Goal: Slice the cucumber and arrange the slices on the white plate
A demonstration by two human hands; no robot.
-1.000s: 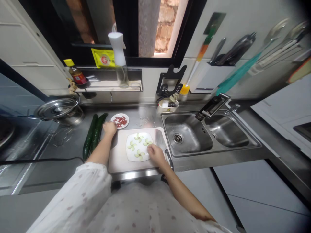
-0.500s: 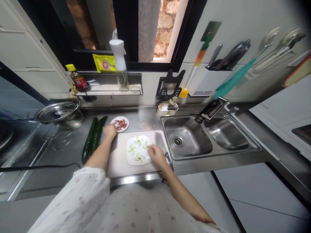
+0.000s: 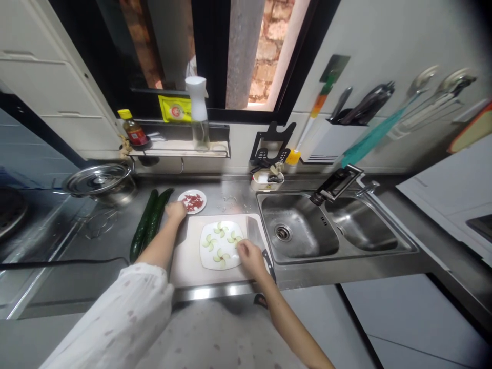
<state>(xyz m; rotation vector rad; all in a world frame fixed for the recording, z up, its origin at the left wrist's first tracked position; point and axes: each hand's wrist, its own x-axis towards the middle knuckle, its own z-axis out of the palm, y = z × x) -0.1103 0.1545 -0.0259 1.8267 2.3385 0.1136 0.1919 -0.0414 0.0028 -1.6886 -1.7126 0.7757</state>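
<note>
My left hand point(image 3: 176, 210) is closed, with its fingers curled at the left rim of a small white plate point(image 3: 203, 205) of chopped red bits point(image 3: 192, 201). Whether it grips that rim is hidden. My right hand point(image 3: 251, 258) is pinched at the right edge of a larger white plate point(image 3: 208, 259); anything between its fingertips is too small to name. On this plate, thin pale-green slices point(image 3: 221, 257) with darker skin form several pinwheel shapes, at least one with a red speck in its middle. The plate rests on a light cutting board point(image 3: 186, 266).
A cleaver point(image 3: 254, 229) lies along the board's right side, its black handle toward me. Two whole cucumbers point(image 3: 154, 220) lie left of my left forearm. Beyond them stands a lidded steel pot point(image 3: 111, 187). A double sink point(image 3: 302, 225) is on the right, with a black faucet point(image 3: 334, 184).
My right hand has drawn slightly right, away from the right-hand pinwheel toward the plate's edge. My left hand stays by the small plate. The camera view has tilted up a little.
</note>
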